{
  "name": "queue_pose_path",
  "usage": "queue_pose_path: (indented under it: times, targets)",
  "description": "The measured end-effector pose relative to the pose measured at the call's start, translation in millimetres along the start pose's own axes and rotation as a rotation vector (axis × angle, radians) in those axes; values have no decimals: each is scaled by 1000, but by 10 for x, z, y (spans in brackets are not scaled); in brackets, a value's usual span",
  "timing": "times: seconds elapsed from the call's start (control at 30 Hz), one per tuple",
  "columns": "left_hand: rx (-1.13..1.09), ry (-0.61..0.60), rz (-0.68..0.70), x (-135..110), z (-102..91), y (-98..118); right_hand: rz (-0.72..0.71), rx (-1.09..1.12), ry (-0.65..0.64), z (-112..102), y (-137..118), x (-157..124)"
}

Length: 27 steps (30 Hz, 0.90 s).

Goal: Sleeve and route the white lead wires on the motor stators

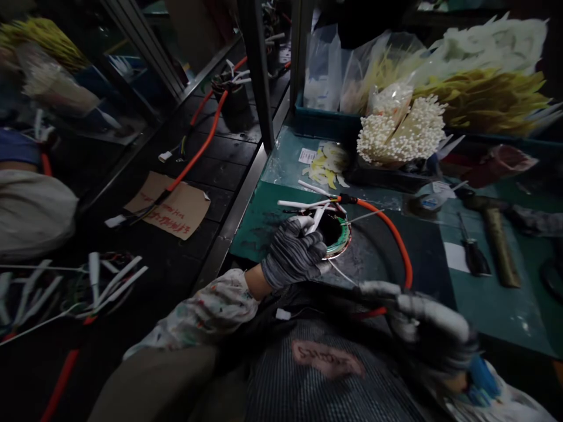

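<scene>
Round wound coil (336, 234) with green-edged ring, white sleeved leads fanning from its top and an orange cable (393, 237) arching away from it toward the near edge; lying near the left edge of the bench (488, 305), on a dark round pad over the green mat. Left hand (294, 255), in a grey knit glove, curled over the coil's left rim, fingers closed on the white leads. Right hand (422, 322), also gloved, blurred at the near edge of the bench, fingers drawn together around a thin white strand running back to the coil; grip not fully clear. Hands well apart, the orange cable looping between them.

Farther back on the bench: small pile of yellow and white scraps (328, 164), bundle of white sleeving tubes (402, 132), yellow and white bundles in bags along the far edge. Toward the right edge: hammer (495, 234) and a small dark tool (475, 255), a tape roll (431, 202) just behind them. Bare green mat between coil and tools.

Left of the bench edge: dark conveyor-like surface (220, 152) carrying another orange cable and a cardboard label (169, 208); upright metal post (259, 70) at the far left corner. Dim room, crowded on all sides.
</scene>
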State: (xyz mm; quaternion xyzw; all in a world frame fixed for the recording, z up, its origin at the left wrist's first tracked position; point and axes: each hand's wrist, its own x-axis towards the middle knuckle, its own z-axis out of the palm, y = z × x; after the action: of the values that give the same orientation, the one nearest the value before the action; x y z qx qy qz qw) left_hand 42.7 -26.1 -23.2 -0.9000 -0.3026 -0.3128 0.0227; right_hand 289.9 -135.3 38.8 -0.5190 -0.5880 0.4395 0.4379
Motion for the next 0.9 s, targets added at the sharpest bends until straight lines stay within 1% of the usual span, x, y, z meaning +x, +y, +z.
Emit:
queue_pose_path:
  times: [0.03,0.07,0.1,0.17,0.23,0.3,0.37,0.43,0.5,0.53,0.63,0.7,0.77,0.8,0.83,0.9]
  targets:
    - [-2,8,13,0,-12,-3,4,-70,-78,22,28,23]
    - [-1,13,25,3,-29,-4,-34,-157,-120,57,64,69]
    - [0,11,31,8,-50,-3,-100,-247,-127,101,110,137]
    - [-2,5,19,23,-91,2,-206,-397,-92,190,219,312]
    - [-39,17,-15,36,-115,3,-242,-448,6,246,306,504]
    - [-108,57,-33,46,-113,-11,-256,-502,86,261,324,673]
    - [-175,102,-10,51,-90,-40,-283,-588,95,265,271,802]
    - [-200,134,31,55,-63,-74,-326,-637,29,282,189,897]
    - [-191,139,56,58,-46,-96,-336,-559,-19,310,124,971]
    - [-184,131,59,59,-43,-100,-298,-473,-20,321,104,1003]
    - [-159,107,52,63,-48,-86,-113,-191,-3,304,74,1070]
    - [-142,120,39,65,-53,-70,-49,-89,-89,254,53,1087]
    - [-130,132,30,68,-55,-63,-55,-49,-200,201,21,1086]
    - [-126,129,29,71,-55,-64,-61,-41,-230,183,4,1082]
    - [-125,126,38,73,-55,-67,-70,-47,-231,172,-12,1078]
    - [-125,121,61,80,-54,-79,-87,-94,-173,170,-32,1069]
